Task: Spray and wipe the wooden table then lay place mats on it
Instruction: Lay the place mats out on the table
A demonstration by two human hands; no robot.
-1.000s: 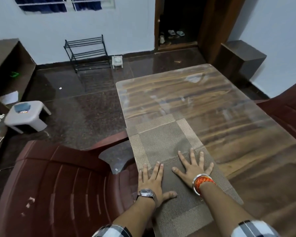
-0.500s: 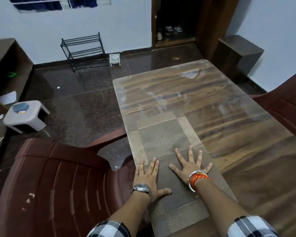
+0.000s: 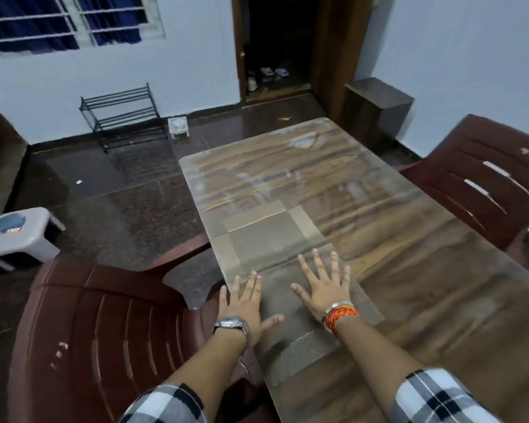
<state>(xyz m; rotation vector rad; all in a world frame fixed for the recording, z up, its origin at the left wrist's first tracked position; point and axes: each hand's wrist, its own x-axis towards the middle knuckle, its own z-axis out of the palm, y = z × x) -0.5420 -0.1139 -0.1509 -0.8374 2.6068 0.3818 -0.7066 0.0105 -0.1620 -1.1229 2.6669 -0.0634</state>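
Item one: a glossy brown wood-grain surface (image 3: 379, 227) with rounded corners, filling the centre and right of the frame. We see no spray bottle or cloth on it.

Item two: a grey-brown woven rectangular place mat (image 3: 275, 239) with paler border bands, laid along the left edge of the surface, low centre of the frame. Its left side runs right at that edge, beside a dark red plastic chair (image 3: 104, 331) at lower left.

Item three: our left hand (image 3: 245, 303), wristwatch on the wrist, flat on the mat's left side, fingers (image 3: 252, 285) spread and released, grasping nothing.

Item four: our right hand (image 3: 324, 288), orange bangles at the wrist, flat on the mat's middle, likewise spread and holding nothing. The mat lies under both palms and reaches past the fingertips toward the top of the frame.

Risks, in our judgement: the surface looks slick, so uneven pressing could skew the mat or slide it over the left edge. A faint crease crosses the mat just ahead of the fingertips; pushing toward it may bunch the weave rather than flatten it.
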